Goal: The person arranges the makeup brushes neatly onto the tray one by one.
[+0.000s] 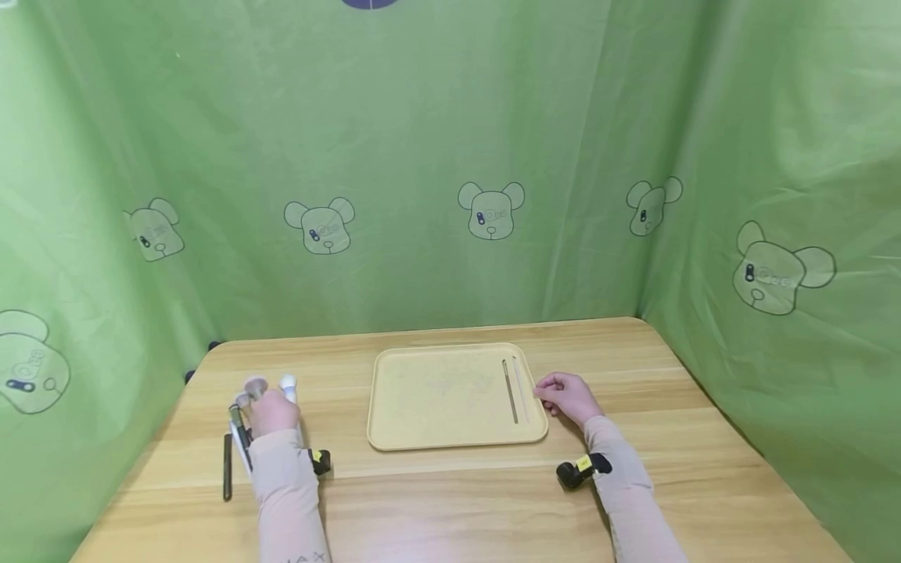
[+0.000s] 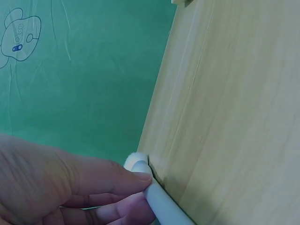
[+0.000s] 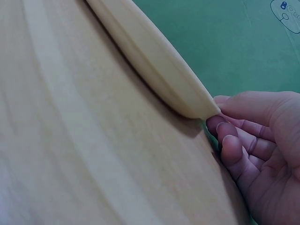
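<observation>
On the left of the table my left hand (image 1: 273,413) is among several makeup brushes. In the left wrist view, its thumb and fingers pinch the pale handle of a white-tipped makeup brush (image 2: 164,204). Other brushes, among them a fluffy-headed brush (image 1: 256,385) and a dark green one (image 1: 237,418), lie partly hidden by that hand. My right hand (image 1: 572,399) is at the right edge of a yellow tray (image 1: 422,447), its thumb and fingertips pinching the rim. Two thin brushes lie inside the tray near its right side, one brown (image 1: 510,395) and one whitish (image 1: 521,387).
A dark stick-like item (image 1: 227,467) lies on the wooden table (image 1: 436,516), left of my left forearm. Green curtains (image 1: 408,156) with bear-head prints hang behind the table and at both sides.
</observation>
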The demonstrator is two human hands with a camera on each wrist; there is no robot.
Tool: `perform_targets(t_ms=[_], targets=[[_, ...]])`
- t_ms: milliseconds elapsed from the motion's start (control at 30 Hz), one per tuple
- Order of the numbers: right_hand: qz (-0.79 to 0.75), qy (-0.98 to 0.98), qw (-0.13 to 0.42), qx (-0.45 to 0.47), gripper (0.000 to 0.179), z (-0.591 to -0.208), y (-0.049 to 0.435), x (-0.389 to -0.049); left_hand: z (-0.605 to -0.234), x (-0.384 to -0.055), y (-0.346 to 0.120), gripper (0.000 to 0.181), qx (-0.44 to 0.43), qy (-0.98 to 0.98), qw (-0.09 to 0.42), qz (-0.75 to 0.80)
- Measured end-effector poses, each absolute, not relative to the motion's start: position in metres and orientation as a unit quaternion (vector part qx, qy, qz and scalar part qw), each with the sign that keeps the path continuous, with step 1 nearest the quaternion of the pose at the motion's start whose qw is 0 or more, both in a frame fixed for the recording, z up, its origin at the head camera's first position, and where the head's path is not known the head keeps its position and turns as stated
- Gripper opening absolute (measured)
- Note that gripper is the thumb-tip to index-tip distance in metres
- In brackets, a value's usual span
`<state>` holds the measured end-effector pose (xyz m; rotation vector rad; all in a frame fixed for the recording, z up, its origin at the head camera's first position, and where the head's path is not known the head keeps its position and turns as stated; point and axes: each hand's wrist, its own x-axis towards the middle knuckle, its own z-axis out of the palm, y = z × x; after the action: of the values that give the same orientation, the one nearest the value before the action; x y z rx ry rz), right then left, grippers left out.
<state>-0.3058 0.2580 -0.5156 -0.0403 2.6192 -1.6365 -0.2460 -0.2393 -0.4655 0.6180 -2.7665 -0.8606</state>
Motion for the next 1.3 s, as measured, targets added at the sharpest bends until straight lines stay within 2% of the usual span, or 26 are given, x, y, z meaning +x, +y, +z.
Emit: perform_targets(t_ms=[300, 633, 833, 1100, 1300], targets=[[-0.530, 0.847, 0.026, -0.015, 0.029, -0.511, 0.258, -0.303, -0.465, -0.251, -0.238, 0.015, 0.175, -0.943, 0.072, -0.274], [-0.525, 0.851, 0.023, -0.011, 0.025, -0.512, 0.257, -0.303, -0.463, -0.247, -0.233, 0.020, 0.176, -0.932, 0.042, -0.314], [-0.521, 0.853, 0.026, -0.004, 0.024, -0.511, 0.255, -0.303, -0.463, -0.248, -0.229, 0.026, 0.183, -0.928, 0.036, -0.323], [-0.543, 0.839, 0.014, -0.035, 0.018, -0.510, 0.258, -0.300, -0.459, -0.259, -0.214, 0.024, 0.176, -0.906, 0.028, -0.383], [-0.534, 0.845, 0.023, -0.013, 0.023, -0.512, 0.258, -0.302, -0.456, -0.268, -0.194, 0.027, 0.175, -0.885, 0.039, -0.429]])
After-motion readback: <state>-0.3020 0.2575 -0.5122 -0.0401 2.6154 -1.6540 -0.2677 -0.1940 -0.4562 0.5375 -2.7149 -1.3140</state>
